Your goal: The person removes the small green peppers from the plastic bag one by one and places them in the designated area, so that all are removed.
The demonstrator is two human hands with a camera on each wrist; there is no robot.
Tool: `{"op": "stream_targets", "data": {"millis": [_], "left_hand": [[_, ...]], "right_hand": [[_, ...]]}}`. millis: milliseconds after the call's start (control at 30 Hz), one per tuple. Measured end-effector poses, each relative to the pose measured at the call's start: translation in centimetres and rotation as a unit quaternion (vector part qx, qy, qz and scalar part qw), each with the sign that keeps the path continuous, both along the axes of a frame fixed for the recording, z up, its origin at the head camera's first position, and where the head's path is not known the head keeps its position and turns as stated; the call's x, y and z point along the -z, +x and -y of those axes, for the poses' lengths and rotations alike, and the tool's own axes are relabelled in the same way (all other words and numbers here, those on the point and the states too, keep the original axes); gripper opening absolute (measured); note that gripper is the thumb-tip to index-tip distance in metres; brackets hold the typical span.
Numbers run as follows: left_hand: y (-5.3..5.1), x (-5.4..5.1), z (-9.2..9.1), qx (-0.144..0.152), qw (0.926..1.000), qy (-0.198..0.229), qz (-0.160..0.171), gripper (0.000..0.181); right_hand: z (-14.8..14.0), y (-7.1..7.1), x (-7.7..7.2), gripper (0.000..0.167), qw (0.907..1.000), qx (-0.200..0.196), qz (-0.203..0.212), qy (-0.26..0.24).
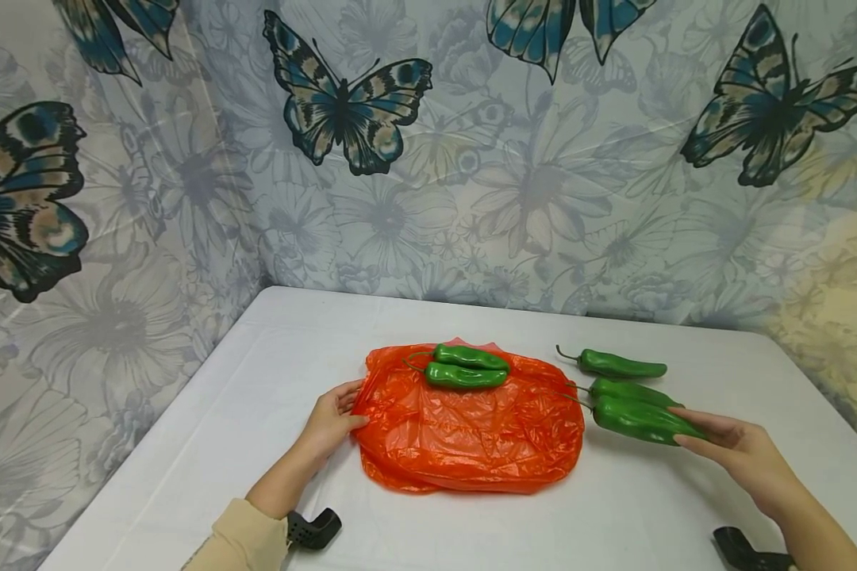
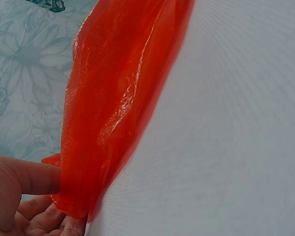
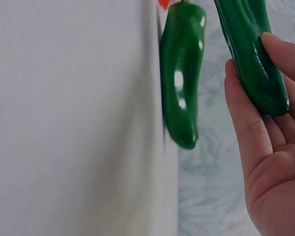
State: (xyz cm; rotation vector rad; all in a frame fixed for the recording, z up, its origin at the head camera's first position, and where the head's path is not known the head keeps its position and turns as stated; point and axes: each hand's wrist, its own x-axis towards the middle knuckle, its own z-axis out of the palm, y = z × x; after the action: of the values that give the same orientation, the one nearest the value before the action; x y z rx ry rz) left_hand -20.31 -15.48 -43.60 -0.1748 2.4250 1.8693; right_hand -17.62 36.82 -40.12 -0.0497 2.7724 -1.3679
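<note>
One pepper (image 1: 641, 419), gripped by right fingers (image 3: 247, 120), runs crosswise, stem toward the bag (image 1: 464, 444) left fingers (image 2: 38, 178) pinch

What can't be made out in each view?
Head: whether anything is inside the red bag; its plastic hides that.
Head: the near side of the middle pepper of the three at right; the held pepper covers it.
Left wrist: the rest of the left grip; cut off by the left and bottom edges.
Right wrist: the held pepper's stem; cut off by the top edge.
</note>
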Motion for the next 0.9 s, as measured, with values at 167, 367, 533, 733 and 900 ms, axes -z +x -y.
{"op": "stream_targets", "data": {"millis": [167,367,533,733,900], "left_hand": [[0.0,0.0,0.0,0.001,1.0000,-0.001,0.001,0.057],[0.1,0.0,0.0,-0.001,1.0000,-0.003,0.001,0.057],[0.0,0.0,0.0,0.000,1.0000,-0.001,0.000,0.057],[-0.1,0.2,0.1,-0.002,1.0000,-0.001,-0.006,0.057],[-0.1,0.3,0.1,0.003,0.9999,-0.006,-0.011,0.058]], "right_hand": [[-0.7,0.0,0.4,0.042,0.9999,0.001,0.004,-0.012],[-1.3,-0.1,0.7,0.040,0.9997,-0.009,0.002,-0.022],[-1.7,0.0,1.0,0.041,0.9999,-0.011,0.002,-0.013],[-2.1,-0.1,1.3,0.041,0.9997,-0.016,0.005,-0.018],[-2.2,-0.2,1.5,0.039,0.9990,-0.029,0.005,-0.034]]}}
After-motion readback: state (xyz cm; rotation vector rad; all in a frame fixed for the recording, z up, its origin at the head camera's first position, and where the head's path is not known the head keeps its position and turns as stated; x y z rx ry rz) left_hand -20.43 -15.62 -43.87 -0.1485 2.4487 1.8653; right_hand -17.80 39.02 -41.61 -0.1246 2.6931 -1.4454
